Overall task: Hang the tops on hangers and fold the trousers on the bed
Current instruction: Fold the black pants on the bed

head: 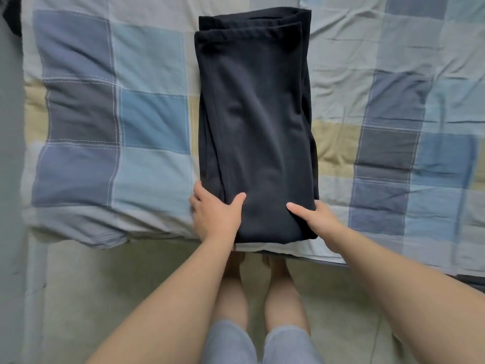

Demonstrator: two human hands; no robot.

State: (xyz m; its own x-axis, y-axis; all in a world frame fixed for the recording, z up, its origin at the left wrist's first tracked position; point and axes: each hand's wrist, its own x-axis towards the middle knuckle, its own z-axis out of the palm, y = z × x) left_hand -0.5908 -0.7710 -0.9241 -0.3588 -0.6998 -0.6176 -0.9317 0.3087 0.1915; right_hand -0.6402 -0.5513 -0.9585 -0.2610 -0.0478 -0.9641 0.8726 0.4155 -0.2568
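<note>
Dark navy trousers (254,122) lie folded in a long rectangle on the bed (147,119), their near end at the bed's front edge. My left hand (214,214) grips the near left corner, thumb on top of the cloth and fingers tucked under the side. My right hand (316,219) grips the near right corner the same way, thumb lying on the fabric. The far end shows stacked layers with a hem on top.
The bed carries a patchwork cover of blue, grey and beige squares (388,143). A dark item (10,14) shows at the far left corner. Pale tiled floor (110,285) lies below the bed edge, with my legs and feet there.
</note>
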